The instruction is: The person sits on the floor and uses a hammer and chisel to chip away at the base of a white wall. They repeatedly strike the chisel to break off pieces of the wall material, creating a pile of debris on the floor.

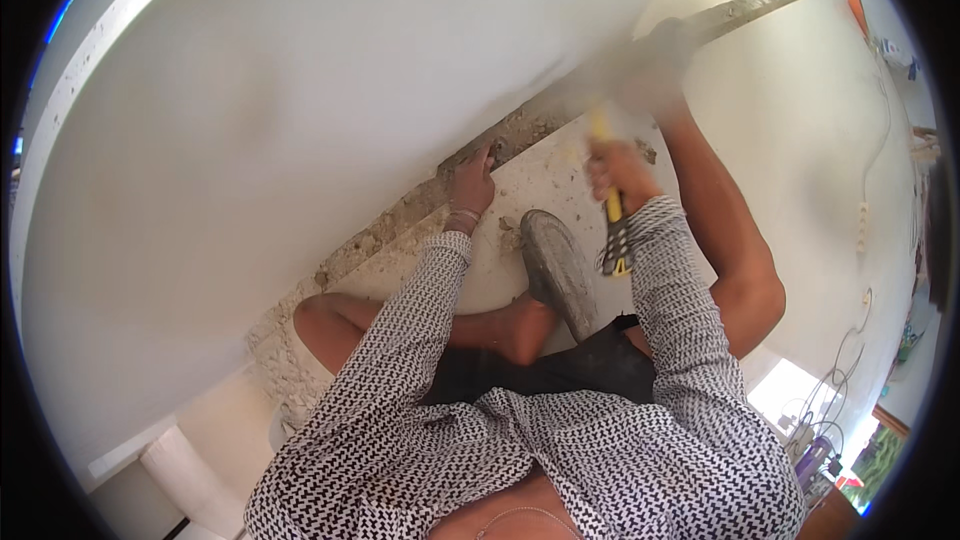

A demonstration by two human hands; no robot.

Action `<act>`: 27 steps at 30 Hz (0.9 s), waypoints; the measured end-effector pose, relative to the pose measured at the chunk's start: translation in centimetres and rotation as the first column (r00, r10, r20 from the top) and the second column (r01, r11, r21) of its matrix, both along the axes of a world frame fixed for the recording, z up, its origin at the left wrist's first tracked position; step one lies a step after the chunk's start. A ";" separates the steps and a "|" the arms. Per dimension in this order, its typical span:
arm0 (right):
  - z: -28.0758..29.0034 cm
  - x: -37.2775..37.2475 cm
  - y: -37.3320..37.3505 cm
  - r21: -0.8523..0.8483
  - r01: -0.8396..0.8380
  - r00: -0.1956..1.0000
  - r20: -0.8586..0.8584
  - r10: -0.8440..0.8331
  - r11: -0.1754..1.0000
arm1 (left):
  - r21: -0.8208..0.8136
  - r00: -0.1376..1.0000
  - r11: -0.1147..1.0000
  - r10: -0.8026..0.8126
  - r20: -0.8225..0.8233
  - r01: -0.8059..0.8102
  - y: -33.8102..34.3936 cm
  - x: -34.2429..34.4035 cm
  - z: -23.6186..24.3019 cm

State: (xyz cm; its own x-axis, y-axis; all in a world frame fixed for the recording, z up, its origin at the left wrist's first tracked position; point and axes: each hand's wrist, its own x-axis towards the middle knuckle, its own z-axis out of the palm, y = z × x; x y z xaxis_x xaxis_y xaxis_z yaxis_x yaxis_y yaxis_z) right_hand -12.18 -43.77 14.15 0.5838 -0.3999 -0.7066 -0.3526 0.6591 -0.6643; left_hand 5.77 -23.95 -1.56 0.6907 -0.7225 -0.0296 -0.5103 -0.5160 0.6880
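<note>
My right hand (625,177) is closed around a hammer (615,210) with a yellow and black handle. The butt of the handle points toward me; its far end is smeared by motion and a hazy patch, so the head does not show clearly. My left hand (474,185) is low at the rough, broken strip (520,130) along the foot of the white wall. Its fingers are bent into the rubble, around something small and dark that I cannot make out. Between my arms a dusty grey shoe (558,270) rests on the floor.
A large white wall (330,60) rises on the left beyond the strip. Crumbled debris (290,360) lies along its base, with loose chunks on the pale floor (520,185). My bent legs frame the work spot. Cables (840,370) and a purple object (812,458) are at the right.
</note>
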 end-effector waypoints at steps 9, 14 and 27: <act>-4.4 1.3 5.7 0.065 -0.287 0.950 -0.105 0.293 0.956 | 0.053 1.000 0.999 -0.003 0.030 0.001 -0.8 -0.9 0.7; 1.5 0.1 -2.3 -0.134 0.158 0.971 0.199 -0.129 0.978 | 0.074 0.999 0.997 -0.004 0.032 0.002 0.0 -0.4 0.6; 2.5 -0.5 1.6 -0.166 0.030 0.999 0.028 -0.026 0.986 | -0.037 1.000 0.999 -0.004 -0.010 0.004 -0.2 0.4 -0.4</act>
